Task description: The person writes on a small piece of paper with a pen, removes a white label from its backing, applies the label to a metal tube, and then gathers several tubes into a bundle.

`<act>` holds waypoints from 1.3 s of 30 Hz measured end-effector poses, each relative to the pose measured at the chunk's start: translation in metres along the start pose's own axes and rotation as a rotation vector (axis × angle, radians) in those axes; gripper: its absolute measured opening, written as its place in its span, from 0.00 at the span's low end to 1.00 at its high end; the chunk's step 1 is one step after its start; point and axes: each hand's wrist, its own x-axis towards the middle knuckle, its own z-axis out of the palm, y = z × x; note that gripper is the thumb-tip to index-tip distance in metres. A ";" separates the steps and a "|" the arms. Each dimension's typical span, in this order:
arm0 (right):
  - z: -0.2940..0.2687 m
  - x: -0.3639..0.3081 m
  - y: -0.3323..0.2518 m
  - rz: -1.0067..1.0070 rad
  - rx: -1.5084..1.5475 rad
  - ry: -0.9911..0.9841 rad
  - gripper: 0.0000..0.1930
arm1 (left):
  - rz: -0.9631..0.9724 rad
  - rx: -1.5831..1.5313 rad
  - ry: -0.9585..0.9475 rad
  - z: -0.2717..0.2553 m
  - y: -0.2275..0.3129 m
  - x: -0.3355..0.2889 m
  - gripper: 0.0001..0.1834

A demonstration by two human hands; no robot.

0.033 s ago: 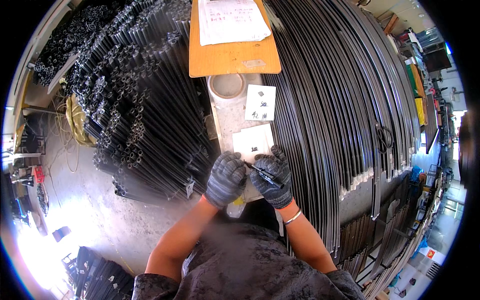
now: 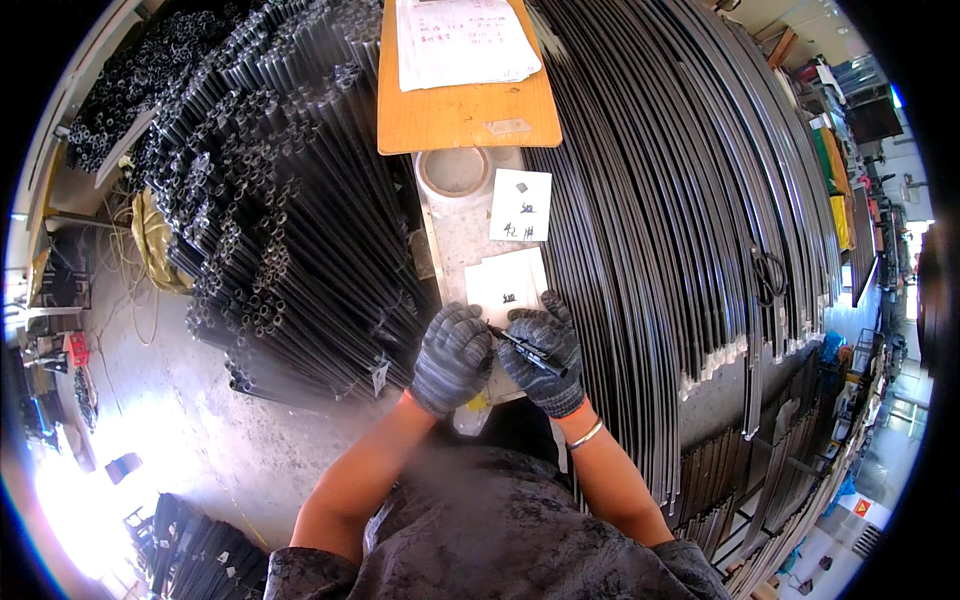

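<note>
Both my hands wear grey-striped knit gloves. My right hand (image 2: pixel 545 360) grips a black marker (image 2: pixel 535 352), its tip slanting toward the lower part of a white paper card (image 2: pixel 497 287) that has a dark handwritten mark. At the lower left edge of that card rests my left hand (image 2: pixel 452 358), its fingers curled and pressed onto the paper. Another white sheet (image 2: pixel 530 262) lies partly under the card. Just beyond is a separate white card (image 2: pixel 521 205) with handwriting and a small dark shape.
A roll of tape (image 2: pixel 453 190) lies on the narrow grey work surface (image 2: pixel 455 240). Past it sits an orange-brown board (image 2: pixel 460 115) with papers (image 2: pixel 465 45). Bundled dark tubes (image 2: pixel 330 200) crowd the left; long dark bars (image 2: pixel 660 200) run along the right. Scissors (image 2: pixel 768 277) rest on the bars.
</note>
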 end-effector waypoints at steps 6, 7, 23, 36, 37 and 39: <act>0.006 -0.007 0.007 0.027 0.053 0.107 0.09 | 0.018 -0.038 -0.013 -0.005 0.001 0.004 0.17; 0.008 -0.007 0.008 0.034 0.050 0.101 0.09 | 0.013 -0.028 -0.007 -0.005 0.002 0.004 0.15; 0.006 -0.003 0.005 0.042 0.007 0.090 0.05 | 0.016 -0.009 -0.012 -0.004 0.002 0.004 0.18; -0.006 -0.009 0.016 0.035 0.083 0.117 0.10 | 0.028 0.020 -0.065 -0.008 0.005 0.009 0.25; -0.005 -0.011 0.016 0.050 0.075 0.117 0.11 | 0.026 0.025 -0.069 -0.009 0.006 0.009 0.26; -0.003 -0.014 0.017 0.079 0.059 0.116 0.11 | 0.024 0.028 -0.072 -0.009 0.006 0.009 0.26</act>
